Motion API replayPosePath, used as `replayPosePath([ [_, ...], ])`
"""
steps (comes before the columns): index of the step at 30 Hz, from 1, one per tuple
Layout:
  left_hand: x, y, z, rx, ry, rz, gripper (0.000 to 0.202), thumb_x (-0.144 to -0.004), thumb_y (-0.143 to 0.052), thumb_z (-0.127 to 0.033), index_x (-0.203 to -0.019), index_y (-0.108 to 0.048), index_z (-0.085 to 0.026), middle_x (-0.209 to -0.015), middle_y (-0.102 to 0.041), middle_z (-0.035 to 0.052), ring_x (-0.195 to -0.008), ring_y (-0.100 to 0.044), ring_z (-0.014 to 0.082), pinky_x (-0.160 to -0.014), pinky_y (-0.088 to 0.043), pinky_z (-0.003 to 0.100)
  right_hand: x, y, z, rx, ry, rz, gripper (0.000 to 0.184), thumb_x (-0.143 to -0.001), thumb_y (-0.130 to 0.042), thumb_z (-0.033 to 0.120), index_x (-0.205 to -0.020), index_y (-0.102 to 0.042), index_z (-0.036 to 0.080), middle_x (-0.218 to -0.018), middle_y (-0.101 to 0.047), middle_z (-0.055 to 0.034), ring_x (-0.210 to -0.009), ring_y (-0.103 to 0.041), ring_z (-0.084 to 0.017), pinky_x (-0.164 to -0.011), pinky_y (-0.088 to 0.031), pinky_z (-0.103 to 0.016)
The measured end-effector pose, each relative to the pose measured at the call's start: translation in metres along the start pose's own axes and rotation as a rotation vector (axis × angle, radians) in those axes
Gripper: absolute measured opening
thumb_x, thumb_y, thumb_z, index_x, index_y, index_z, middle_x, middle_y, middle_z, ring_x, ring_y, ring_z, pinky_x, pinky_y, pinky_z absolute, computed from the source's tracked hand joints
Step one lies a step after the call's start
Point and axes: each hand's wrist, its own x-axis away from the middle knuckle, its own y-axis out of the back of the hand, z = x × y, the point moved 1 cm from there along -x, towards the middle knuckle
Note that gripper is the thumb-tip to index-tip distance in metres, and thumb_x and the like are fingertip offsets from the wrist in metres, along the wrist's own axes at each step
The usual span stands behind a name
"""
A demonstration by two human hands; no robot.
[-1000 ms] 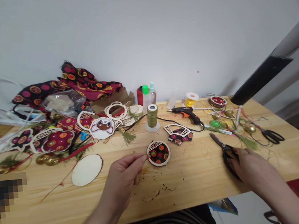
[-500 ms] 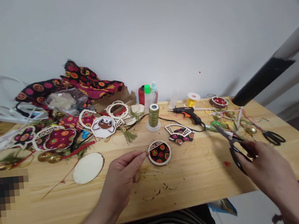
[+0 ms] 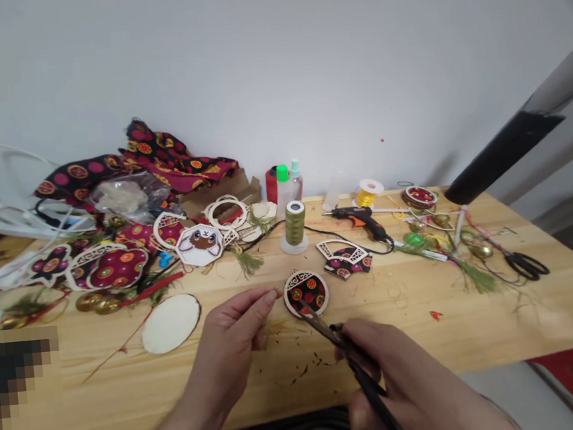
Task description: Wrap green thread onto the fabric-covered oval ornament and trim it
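Pixelated patch (image 3: pixel 19 382) lower left, scissors (image 3: pixel 321 326) handles hidden in right hand (image 3: pixel 396 379)

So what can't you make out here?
All in the head view.
Handles of the black scissors: buried in the right hand.
Whatever the left hand pinches beside the round wooden ornament with dotted black fabric: too thin.
Light wooden table, near-left corner: covered by a pixelated block.

A pale wooden table (image 3: pixel 453 341) strewn with craft bits: a round ornament (image 3: pixel 306 293) front and centre, a fan-shaped piece (image 3: pixel 344 257) just beyond it, a green thread spool (image 3: pixel 295 224) upright behind, a glue gun (image 3: pixel 359 216) further right, a blank oval disc (image 3: pixel 170 323) to the left — and what look like thread clippings (image 3: pixel 304 367) nearest the edge
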Motion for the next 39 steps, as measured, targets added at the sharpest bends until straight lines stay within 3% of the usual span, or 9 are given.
replayPosePath([
  [6,0.001,-0.002,-0.002,0.008,-0.019,-0.002,0.026,-0.06,-0.077,-0.034,-0.077,-0.074,-0.015,-0.043,-0.046,-0.006,-0.04,-0.028,0.0041,-0.038,-0.019,0.018,-0.008,-0.011,-0.006,0.144,-0.128,-0.039,0.027,-0.071,-0.064,0.043,-0.081,-0.056,0.02,-0.083,-0.063,-0.0024,-0.071,-0.051,-0.017,-0.06,-0.033,-0.025],
  [11,0.004,-0.005,-0.002,-0.099,-0.029,0.027,0.028,-0.063,-0.074,-0.037,-0.08,-0.075,-0.015,-0.043,-0.046,-0.0047,-0.042,-0.028,0.0054,-0.039,-0.02,0.019,-0.016,-0.016,-0.007,0.18,-0.068,-0.123,0.027,-0.077,-0.058,0.046,-0.083,-0.056,0.02,-0.082,-0.062,-0.002,-0.068,-0.05,-0.016,-0.06,-0.031,-0.026],
  [22,0.006,-0.008,-0.002,-0.233,-0.108,0.054,0.022,-0.067,-0.07,-0.036,-0.079,-0.077,-0.019,-0.043,-0.039,-0.0043,-0.044,-0.027,0.0084,-0.038,-0.019,0.021,-0.031,-0.017,-0.007,0.182,-0.009,-0.166,0.046,-0.073,-0.056,0.064,-0.084,-0.055,0.019,-0.083,-0.064,-0.0043,-0.073,-0.055,-0.018,-0.063,-0.033,-0.026],
  [32,0.009,-0.006,0.0,-0.24,-0.097,0.045,0.028,-0.067,-0.07,-0.038,-0.084,-0.077,-0.018,-0.046,-0.045,-0.0034,-0.046,-0.028,0.0082,-0.041,-0.021,0.02,-0.033,-0.019,-0.006,0.179,0.001,-0.186,0.041,-0.076,-0.055,0.06,-0.077,-0.054,0.019,-0.077,-0.064,-0.003,-0.065,-0.051,-0.015,-0.06,-0.034,-0.024],
  [39,0.009,-0.008,-0.001,-0.211,-0.072,0.034,0.031,-0.065,-0.071,-0.04,-0.085,-0.077,-0.016,-0.045,-0.041,-0.004,-0.045,-0.027,0.008,-0.04,-0.02,0.021,-0.034,-0.018,-0.006,0.147,0.027,-0.193,0.035,-0.079,-0.056,0.053,-0.073,-0.053,0.018,-0.073,-0.062,-0.0016,-0.062,-0.048,-0.013,-0.057,-0.033,-0.023],
])
